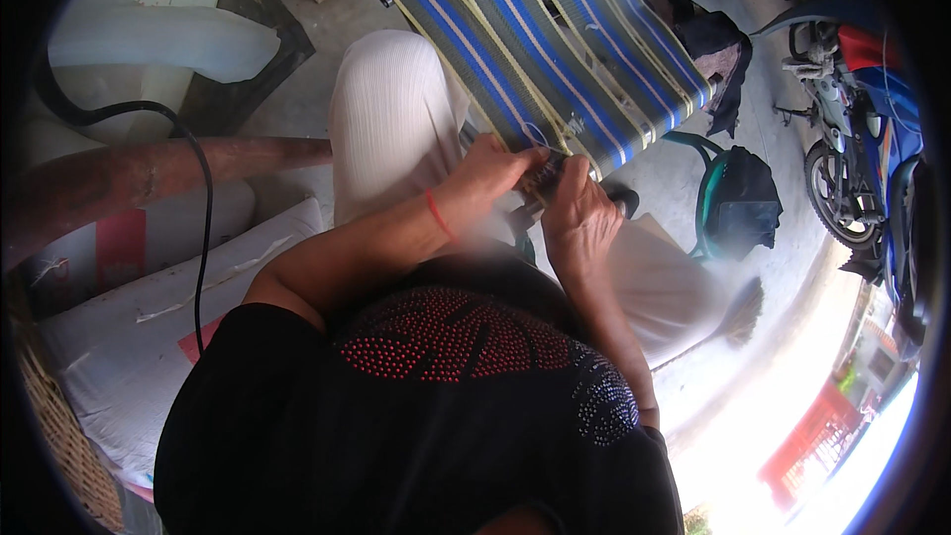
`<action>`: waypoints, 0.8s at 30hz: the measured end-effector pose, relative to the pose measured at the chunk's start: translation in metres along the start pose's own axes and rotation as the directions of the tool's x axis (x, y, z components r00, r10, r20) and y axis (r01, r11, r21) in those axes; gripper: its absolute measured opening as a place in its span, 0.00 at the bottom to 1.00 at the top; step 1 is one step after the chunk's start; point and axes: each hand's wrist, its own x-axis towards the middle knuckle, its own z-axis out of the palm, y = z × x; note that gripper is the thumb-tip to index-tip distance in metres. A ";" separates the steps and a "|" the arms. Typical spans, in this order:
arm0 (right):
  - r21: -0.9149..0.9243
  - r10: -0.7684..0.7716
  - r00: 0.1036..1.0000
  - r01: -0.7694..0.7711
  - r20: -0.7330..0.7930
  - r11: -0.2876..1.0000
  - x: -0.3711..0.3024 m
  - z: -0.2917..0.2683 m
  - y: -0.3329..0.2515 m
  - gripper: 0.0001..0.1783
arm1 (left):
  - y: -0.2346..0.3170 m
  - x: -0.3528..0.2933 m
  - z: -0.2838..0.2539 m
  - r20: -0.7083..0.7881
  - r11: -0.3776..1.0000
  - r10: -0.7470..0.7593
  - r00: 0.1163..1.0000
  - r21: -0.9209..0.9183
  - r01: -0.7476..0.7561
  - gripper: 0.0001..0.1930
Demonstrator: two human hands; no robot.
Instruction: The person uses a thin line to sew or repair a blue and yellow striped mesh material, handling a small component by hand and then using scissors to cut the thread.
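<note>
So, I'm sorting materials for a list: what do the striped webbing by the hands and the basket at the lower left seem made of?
Striped webbing: probably synthetic fibre, fairly matt; ribbed, fabric-like bands suggest weaving, but the exact fibre is unclear.
Basket: likely cane or bamboo, dull brown; interlaced strips show along its side.

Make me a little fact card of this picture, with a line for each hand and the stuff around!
Left hand: the left hand, fingers at the near edge of the striped webbing
Right hand: the right hand, close beside it at the same edge; exact grip hidden
Webbing colours: blue, grey-green and pale stripes
On left wrist: thin red band
Far right: red and blue motorbike
Left side: black cable, hanging in front of a brownish-red beam
</note>
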 end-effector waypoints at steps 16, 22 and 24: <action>-0.082 0.108 0.992 -0.103 0.059 0.991 0.001 -0.006 0.002 0.07 | -0.012 0.003 -0.011 0.131 0.989 -0.025 0.991 -0.143 0.044 0.07; 0.031 0.046 0.994 -0.044 -0.102 0.999 0.008 0.009 0.004 0.09 | -0.020 0.010 -0.016 0.092 1.000 -0.022 0.995 -0.018 0.024 0.06; 0.064 0.074 0.996 -0.076 0.041 0.995 0.016 -0.001 0.004 0.09 | -0.018 0.011 -0.016 0.075 0.999 -0.026 0.997 0.026 0.024 0.06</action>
